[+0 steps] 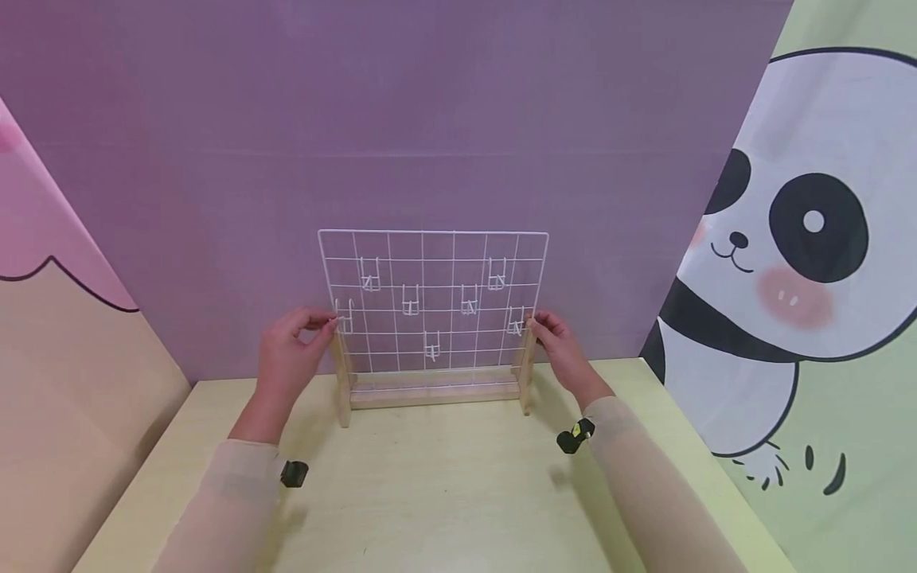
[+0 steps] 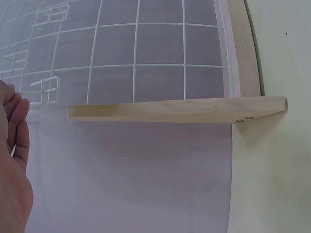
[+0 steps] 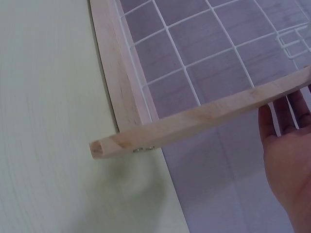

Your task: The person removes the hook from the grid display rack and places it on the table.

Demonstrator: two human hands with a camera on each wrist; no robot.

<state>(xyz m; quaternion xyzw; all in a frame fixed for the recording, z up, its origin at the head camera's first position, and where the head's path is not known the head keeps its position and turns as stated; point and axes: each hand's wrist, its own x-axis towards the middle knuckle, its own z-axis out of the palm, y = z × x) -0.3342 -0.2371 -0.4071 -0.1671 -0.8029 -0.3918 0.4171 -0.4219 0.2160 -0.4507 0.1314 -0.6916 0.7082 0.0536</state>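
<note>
Hands are at both sides of a white wire grid (image 1: 433,301), which stands upright in a wooden stand (image 1: 434,390) at the back of the tabletop (image 1: 444,493). The left hand (image 1: 290,350) pinches the left edge; the right hand (image 1: 562,346) pinches the right edge. Small white hooks (image 1: 410,301) hang on the grid.

We see a white wire grid panel (image 1: 433,298) standing upright in a pale wooden stand (image 1: 434,390) near the tabletop's back edge, with seven small white hooks (image 1: 410,301) hung across its squares.
</note>
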